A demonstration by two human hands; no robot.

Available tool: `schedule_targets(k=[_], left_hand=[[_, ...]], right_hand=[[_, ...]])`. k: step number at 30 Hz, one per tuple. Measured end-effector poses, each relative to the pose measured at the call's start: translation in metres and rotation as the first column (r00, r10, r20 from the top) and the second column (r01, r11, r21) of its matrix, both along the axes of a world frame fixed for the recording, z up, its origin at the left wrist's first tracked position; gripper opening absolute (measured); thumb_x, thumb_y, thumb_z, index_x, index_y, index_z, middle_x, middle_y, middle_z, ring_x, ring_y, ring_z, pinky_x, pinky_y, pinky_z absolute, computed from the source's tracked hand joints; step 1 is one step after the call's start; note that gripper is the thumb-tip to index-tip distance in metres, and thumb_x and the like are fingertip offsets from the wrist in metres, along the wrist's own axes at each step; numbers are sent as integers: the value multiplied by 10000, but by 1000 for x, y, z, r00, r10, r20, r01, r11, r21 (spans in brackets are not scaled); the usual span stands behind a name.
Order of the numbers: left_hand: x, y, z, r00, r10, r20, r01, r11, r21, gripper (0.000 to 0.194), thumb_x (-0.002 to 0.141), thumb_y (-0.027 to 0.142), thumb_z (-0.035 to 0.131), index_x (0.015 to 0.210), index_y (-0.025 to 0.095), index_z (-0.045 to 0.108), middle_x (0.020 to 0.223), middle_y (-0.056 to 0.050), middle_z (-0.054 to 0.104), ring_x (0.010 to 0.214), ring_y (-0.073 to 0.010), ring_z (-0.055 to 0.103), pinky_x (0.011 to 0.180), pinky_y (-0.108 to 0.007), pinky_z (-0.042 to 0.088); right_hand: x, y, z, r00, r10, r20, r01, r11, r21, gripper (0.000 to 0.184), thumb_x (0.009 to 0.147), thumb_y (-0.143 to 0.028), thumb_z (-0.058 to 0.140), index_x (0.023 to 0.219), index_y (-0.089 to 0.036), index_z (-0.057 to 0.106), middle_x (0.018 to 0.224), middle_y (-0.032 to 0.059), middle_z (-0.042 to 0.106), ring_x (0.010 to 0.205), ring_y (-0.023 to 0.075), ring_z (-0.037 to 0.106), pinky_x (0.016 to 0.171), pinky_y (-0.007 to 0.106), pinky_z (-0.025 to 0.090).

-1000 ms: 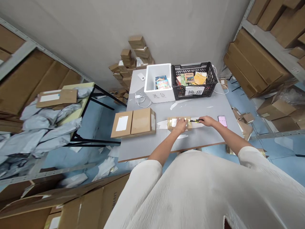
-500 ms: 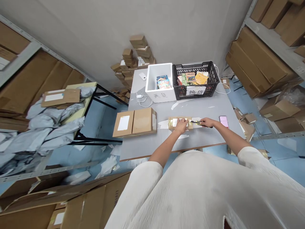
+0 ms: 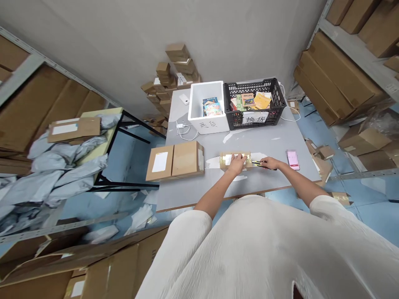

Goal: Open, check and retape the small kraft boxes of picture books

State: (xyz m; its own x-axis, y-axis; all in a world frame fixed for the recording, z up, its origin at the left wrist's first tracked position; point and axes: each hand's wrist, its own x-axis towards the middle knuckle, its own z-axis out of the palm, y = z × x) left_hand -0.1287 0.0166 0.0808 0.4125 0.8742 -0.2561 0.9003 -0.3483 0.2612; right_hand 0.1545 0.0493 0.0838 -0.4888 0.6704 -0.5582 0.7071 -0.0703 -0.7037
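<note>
Resting half-open left hand (image 3: 236, 164) atop box (image 3: 223, 161), clasping cutter (image 3: 257, 163) in curled right hand (image 3: 269, 162) at box's right end.

It's just one cam, worn on the person's head, aimed forward and pretty steeply down over their white shirt (image 3: 255, 241) at the grey table (image 3: 187, 195), so the left hand (image 3: 237, 164) and right hand (image 3: 268, 163) sit fairly near, just below mid-frame. Super wide view too, catching the wall (image 3: 243, 37) beyond and shelving (image 3: 352, 47) at both edges.
</note>
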Motion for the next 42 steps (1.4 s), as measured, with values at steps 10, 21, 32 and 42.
schedule_targets(k=[10,21,32,42], left_hand=[[-4,3,10,983,122,135,-126,992,23,633,1027,256,602,1636,254,428,1524,-161,548,1260,-309,673,1120,-430,501],[-3,22,-3,978,184,101,-186,983,12,691,922,151,610,1587,285,481,1584,-178,574,1540,-359,431,1236,-589,322],[-2,6,-4,978,144,151,-161,981,105,673,1042,221,441,1711,277,388,1696,-184,504,1608,-349,398,1290,-585,260],[1,-2,-10,958,208,199,-225,972,70,741,1039,230,452,1763,312,322,1766,-156,442,1670,-344,348,1329,-635,230]], right_hand=[[16,-26,4,942,-304,-140,311,950,30,433,1022,-646,567,1087,-227,652,878,46,770,715,190,676,629,267,516],[0,-38,21,965,-2,261,-128,868,481,464,1063,-350,617,1513,-293,712,1344,125,727,1144,297,704,1041,379,514],[-8,-44,7,959,-39,282,-115,854,508,490,1087,-360,593,1565,-280,669,1291,129,709,1134,277,691,1024,349,504],[13,-29,-6,913,-319,254,104,785,611,532,1080,-371,514,1589,-248,609,1340,179,687,1239,368,628,1070,469,492]])
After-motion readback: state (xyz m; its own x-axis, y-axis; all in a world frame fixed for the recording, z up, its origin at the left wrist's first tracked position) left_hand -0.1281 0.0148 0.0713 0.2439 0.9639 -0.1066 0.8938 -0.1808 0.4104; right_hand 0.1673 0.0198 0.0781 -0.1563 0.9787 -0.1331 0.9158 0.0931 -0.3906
